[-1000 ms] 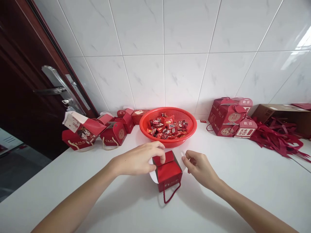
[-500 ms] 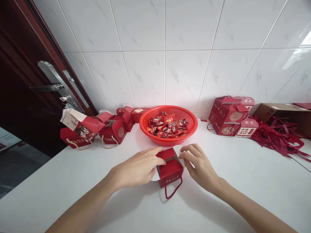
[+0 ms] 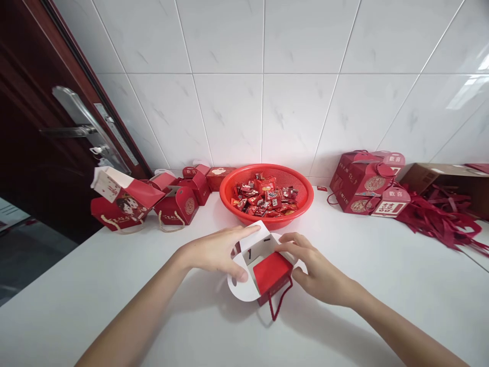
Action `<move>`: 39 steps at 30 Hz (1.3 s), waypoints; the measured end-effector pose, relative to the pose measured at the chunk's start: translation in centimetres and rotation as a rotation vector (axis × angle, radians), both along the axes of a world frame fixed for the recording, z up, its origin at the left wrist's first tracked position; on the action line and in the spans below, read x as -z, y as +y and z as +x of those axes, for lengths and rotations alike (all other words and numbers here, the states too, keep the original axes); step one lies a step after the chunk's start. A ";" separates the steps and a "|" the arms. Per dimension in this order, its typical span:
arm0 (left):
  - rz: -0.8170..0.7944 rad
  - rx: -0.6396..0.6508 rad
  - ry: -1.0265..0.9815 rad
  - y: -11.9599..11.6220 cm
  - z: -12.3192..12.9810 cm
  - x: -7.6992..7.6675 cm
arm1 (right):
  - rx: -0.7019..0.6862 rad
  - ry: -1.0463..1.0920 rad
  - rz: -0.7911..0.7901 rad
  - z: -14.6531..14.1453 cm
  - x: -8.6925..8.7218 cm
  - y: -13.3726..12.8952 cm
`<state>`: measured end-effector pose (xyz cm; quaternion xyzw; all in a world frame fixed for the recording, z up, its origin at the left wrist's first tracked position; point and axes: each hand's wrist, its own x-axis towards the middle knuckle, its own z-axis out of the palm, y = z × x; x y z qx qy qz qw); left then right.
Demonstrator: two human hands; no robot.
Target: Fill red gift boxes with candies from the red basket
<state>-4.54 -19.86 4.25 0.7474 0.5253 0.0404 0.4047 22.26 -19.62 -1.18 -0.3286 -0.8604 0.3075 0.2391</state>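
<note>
White tiles point(image 3: 225, 112) rise behind a pale counter point(image 3: 191, 336), where a red plastic basket point(image 3: 226, 199) of wrapped sweets point(image 3: 267, 196) stands near the wall. Just in front of it, at the middle of the counter, sits a small red box point(image 3: 273, 291), its top open and its cord handle point(image 3: 274, 318) hanging toward the person. Good handling here would probably mean easing each flap outward along its crease, with light pressure so the thin card does not buckle; the red front flap point(image 3: 273, 269) lies over part of the opening and seems to need lifting clear. Steadying one side while the other is worked should stop the box from sliding. The left hand point(image 3: 217, 250) is spread rather than closed, its thumb on the rounded left flap point(image 3: 244, 292) and its index finger stretched along the raised back flap point(image 3: 252, 237). The right hand point(image 3: 315, 262) curls at the opposite edge, fingertips at the opening and thumb lower; whether it pinches the card cannot be told. Both forearms slant inward from the lower corners, palms turned mostly down.
</note>
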 end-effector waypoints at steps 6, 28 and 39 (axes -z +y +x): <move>0.030 0.148 0.022 -0.1 -0.1 -0.3 | -0.049 0.205 -0.347 1.0 -1.5 0.8; 0.084 0.081 0.195 -0.7 0.1 -0.9 | 0.041 -0.258 0.311 1.6 -1.1 0.1; 0.106 0.073 0.279 -1.3 0.7 -1.5 | 0.163 -0.236 0.128 2.8 -1.5 2.2</move>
